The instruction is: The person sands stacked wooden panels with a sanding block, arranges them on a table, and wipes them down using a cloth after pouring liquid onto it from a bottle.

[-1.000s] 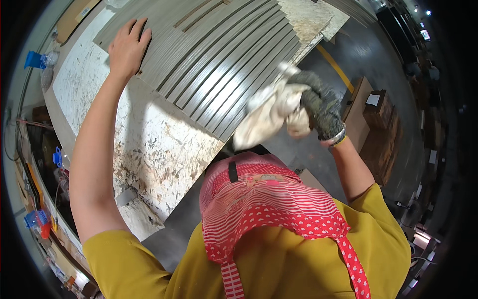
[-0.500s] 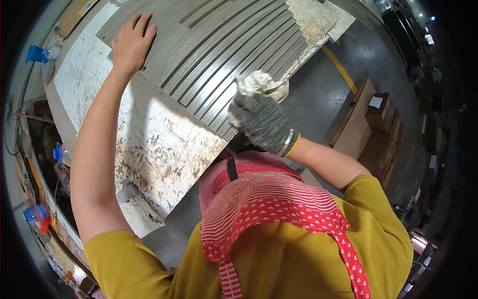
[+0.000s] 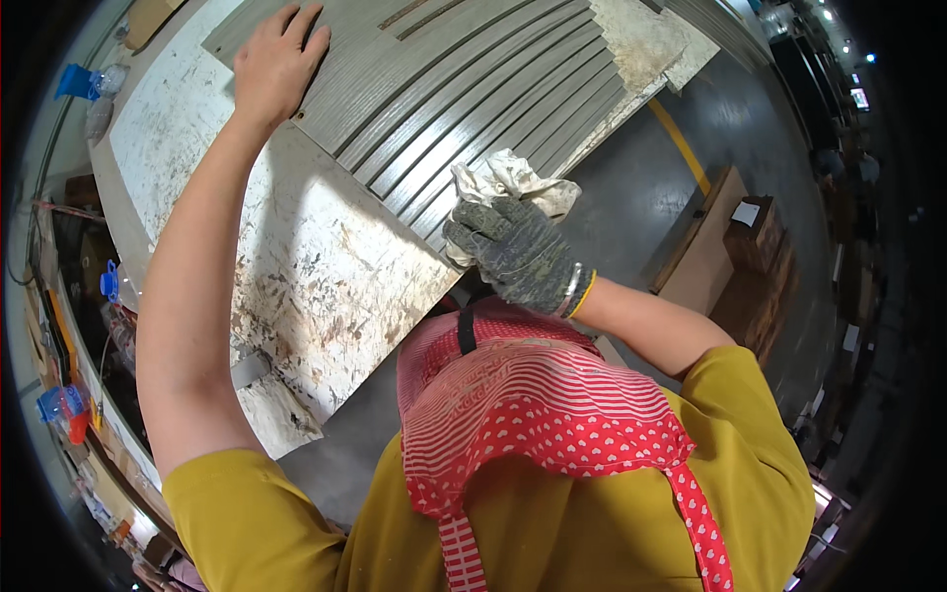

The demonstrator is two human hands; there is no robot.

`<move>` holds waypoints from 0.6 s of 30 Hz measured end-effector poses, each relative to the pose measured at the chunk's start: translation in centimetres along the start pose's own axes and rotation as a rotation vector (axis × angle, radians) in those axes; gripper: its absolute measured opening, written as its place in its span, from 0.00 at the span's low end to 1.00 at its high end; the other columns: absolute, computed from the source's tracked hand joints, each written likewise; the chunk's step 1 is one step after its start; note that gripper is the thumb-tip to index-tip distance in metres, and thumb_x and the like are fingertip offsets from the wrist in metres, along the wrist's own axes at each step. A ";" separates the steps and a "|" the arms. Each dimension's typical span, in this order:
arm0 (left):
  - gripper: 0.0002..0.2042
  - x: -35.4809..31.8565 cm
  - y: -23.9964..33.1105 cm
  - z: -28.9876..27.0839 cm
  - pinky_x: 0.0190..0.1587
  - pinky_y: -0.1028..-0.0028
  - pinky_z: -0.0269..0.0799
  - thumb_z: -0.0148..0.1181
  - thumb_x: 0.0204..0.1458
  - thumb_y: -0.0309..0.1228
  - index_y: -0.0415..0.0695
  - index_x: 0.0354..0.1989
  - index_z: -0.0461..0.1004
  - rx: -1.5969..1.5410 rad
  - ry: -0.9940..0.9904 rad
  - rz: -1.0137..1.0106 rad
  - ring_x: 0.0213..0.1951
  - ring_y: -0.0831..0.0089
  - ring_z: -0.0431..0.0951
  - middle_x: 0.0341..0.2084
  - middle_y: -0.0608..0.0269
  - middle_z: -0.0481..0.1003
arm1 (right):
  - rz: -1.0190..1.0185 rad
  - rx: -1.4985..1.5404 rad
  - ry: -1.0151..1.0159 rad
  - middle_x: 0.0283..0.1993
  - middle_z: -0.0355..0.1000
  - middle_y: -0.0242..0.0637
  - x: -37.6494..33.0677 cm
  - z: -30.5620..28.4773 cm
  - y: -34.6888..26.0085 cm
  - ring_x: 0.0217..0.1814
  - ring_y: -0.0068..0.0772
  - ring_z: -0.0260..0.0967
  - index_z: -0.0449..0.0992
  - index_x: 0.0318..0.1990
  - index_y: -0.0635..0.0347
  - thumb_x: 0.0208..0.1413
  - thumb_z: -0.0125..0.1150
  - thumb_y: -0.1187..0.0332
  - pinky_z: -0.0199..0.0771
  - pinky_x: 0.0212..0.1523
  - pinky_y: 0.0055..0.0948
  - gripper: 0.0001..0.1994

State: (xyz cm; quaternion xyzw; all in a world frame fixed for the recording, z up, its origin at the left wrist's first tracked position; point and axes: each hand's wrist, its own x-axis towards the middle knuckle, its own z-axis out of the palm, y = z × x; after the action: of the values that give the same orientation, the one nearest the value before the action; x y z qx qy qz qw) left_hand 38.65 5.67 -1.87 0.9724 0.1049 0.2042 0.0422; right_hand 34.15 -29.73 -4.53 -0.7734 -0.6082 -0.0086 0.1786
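- Boards (image 3: 434,109), grey and wood-grained, lie side by side on the white, stained surface (image 3: 340,276); dark gaps run between the narrower ones, and a band of light shines across them.
- Left hand (image 3: 277,67): bare, open, fingers a little spread; it rests on the wide board at the left end, near that board's outer edge, and no held thing shows in it.
- Right hand (image 3: 505,245): gloved in dark knit, gripping the rag with the fingers bent over it; the fingertips are partly lost among the folds.
- Rag (image 3: 523,183): pale and crumpled, at the near right corner of the boards, with part of it sticking out past their edge, above the floor (image 3: 626,163). How firmly it presses cannot be told.
- Step in hand: it looks like wiping down the boards, the left hand seemingly steadying them while the right works the rag at the near end.
- Next move: a further stroke would call for the rag kept flat and drawn along the grain, with the left hand's weight stopping the loose-looking strips from sliding.
- Right of the floor's yellow line (image 3: 681,148) stand brown boxes (image 3: 698,261).
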 end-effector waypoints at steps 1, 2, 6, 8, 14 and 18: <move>0.23 0.0 -0.1 0.0 0.60 0.60 0.55 0.43 0.58 0.49 0.58 0.61 0.64 0.001 0.002 -0.001 0.61 0.62 0.62 0.59 0.61 0.63 | -0.002 -0.001 0.001 0.52 0.68 0.38 -0.3 0.2 1.3 0.55 0.40 0.65 0.72 0.51 0.57 0.47 0.52 0.70 0.62 0.58 0.39 0.20; 0.23 -0.1 0.1 -0.1 0.60 0.60 0.55 0.43 0.58 0.50 0.58 0.61 0.64 0.012 0.007 -0.010 0.61 0.62 0.62 0.59 0.61 0.63 | -0.086 -0.105 0.036 0.53 0.67 0.40 -1.1 0.8 3.5 0.57 0.41 0.64 0.71 0.51 0.58 0.45 0.54 0.67 0.60 0.59 0.40 0.21; 0.23 -0.6 0.1 -0.1 0.61 0.60 0.55 0.43 0.58 0.50 0.58 0.61 0.64 0.061 0.025 -0.023 0.61 0.62 0.62 0.60 0.62 0.63 | 0.041 -0.230 -0.119 0.58 0.64 0.41 -0.6 -1.9 5.5 0.60 0.41 0.62 0.70 0.52 0.57 0.44 0.53 0.65 0.59 0.60 0.41 0.24; 0.23 -0.6 0.0 0.1 0.61 0.59 0.54 0.43 0.57 0.49 0.58 0.60 0.65 0.036 0.040 -0.033 0.61 0.63 0.62 0.59 0.62 0.63 | 0.071 -0.288 -0.032 0.56 0.66 0.41 -0.2 -2.0 4.2 0.56 0.41 0.64 0.71 0.51 0.55 0.44 0.53 0.66 0.60 0.60 0.44 0.22; 0.23 -0.2 0.1 -0.1 0.61 0.58 0.53 0.43 0.57 0.49 0.58 0.60 0.65 0.007 0.020 -0.047 0.61 0.63 0.62 0.59 0.62 0.63 | -0.065 -0.181 0.068 0.54 0.67 0.38 -1.3 -1.3 5.9 0.55 0.42 0.65 0.72 0.51 0.53 0.40 0.58 0.68 0.62 0.59 0.44 0.24; 0.23 0.1 0.3 -0.1 0.62 0.58 0.52 0.43 0.57 0.49 0.58 0.60 0.64 0.019 0.006 -0.049 0.61 0.61 0.61 0.60 0.62 0.62 | 0.128 -0.339 0.126 0.45 0.68 0.40 -1.1 -2.8 10.5 0.51 0.41 0.66 0.73 0.44 0.58 0.44 0.57 0.70 0.64 0.52 0.41 0.17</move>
State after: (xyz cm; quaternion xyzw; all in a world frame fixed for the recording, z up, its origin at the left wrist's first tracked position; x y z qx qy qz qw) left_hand 38.77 5.35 -1.74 0.9693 0.1307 0.2048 0.0377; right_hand 44.32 -33.64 -5.01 -0.8274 -0.5354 -0.1480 0.0834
